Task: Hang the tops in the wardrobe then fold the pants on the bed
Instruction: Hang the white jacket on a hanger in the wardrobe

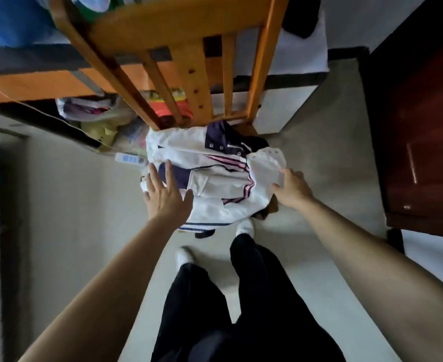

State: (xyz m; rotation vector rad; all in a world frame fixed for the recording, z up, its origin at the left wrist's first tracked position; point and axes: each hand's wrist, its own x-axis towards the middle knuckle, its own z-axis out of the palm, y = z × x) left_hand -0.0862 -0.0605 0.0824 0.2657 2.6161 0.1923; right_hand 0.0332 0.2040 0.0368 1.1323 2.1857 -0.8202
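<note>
A pile of clothes (215, 178) lies on the floor at the foot of a wooden bed frame (178, 30). On top is a white top with dark purple panels and striped trim. Dark fabric (257, 142) shows under the pile's far edge. My left hand (167, 194) hovers over the pile's left side, fingers spread, holding nothing. My right hand (292, 189) is at the pile's right edge, its fingers closed on a white fold (267, 163) of the top. No wardrobe interior or hangers are in view.
Bags and clutter (105, 118) sit under the bed to the left, with a white remote (129, 159) on the floor beside the pile. A dark red wooden door (424, 126) stands at the right. My legs and white shoes (245, 227) are just behind the pile.
</note>
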